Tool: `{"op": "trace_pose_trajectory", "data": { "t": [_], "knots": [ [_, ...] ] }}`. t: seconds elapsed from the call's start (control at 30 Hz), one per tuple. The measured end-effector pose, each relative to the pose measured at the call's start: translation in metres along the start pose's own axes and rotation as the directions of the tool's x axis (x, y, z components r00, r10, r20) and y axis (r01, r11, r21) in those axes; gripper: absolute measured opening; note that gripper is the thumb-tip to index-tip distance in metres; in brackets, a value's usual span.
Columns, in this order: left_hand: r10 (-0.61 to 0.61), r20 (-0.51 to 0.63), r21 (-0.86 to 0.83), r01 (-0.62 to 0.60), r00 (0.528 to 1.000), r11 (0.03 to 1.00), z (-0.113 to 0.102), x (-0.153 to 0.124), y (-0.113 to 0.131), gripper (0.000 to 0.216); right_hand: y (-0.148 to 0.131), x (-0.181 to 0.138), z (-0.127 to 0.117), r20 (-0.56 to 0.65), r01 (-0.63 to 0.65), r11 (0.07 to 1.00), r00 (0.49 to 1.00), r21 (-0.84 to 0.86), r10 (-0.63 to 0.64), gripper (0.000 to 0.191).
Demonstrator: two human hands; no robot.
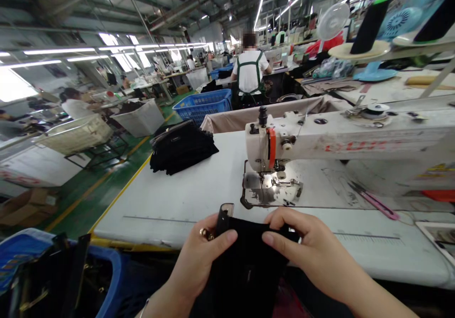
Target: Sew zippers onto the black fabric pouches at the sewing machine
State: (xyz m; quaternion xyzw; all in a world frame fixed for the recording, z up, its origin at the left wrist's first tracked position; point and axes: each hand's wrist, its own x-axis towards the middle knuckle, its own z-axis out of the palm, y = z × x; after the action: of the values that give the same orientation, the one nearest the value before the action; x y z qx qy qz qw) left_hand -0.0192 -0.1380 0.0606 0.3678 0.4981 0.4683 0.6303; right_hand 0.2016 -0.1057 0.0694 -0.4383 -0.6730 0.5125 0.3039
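Observation:
At the near edge of the white table (177, 199) I hold a black fabric piece (245, 261) in both hands. My left hand (202, 256), with a ring on one finger, pinches its upper left edge, where a small dark tab (224, 213) sticks up. The fingers of my right hand (305, 247) are curled over the upper right edge. Just beyond my hands stands a white sewing machine (320, 138), with its needle plate (270, 190) lit.
A stack of black fabric pieces (181, 147) lies at the table's far left. A pink-handled tool (377, 202) rests to the right of the needle plate. A blue bin (103, 280) sits at my lower left, a blue crate (204, 104) beyond the table. Other workers stand further back.

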Motion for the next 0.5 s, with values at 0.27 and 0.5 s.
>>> {"op": "trace_pose_trajectory", "data": {
  "t": [0.27, 0.5],
  "knots": [
    [0.030, -0.062, -0.070, -0.034, 0.998, 0.997, -0.0023, 0.0021, 0.0063, 0.028, -0.0015, -0.0049, -0.0005, -0.023, 0.004, 1.000, 1.000, -0.017, -0.004, 0.020],
    [0.051, -0.128, 0.019, -0.049, 0.990, 0.999, -0.0040, 0.0015, 0.0042, 0.026, -0.0021, -0.0071, 0.0001, -0.040, 0.069, 0.997, 0.997, -0.037, -0.071, 0.021]
  ]
}}
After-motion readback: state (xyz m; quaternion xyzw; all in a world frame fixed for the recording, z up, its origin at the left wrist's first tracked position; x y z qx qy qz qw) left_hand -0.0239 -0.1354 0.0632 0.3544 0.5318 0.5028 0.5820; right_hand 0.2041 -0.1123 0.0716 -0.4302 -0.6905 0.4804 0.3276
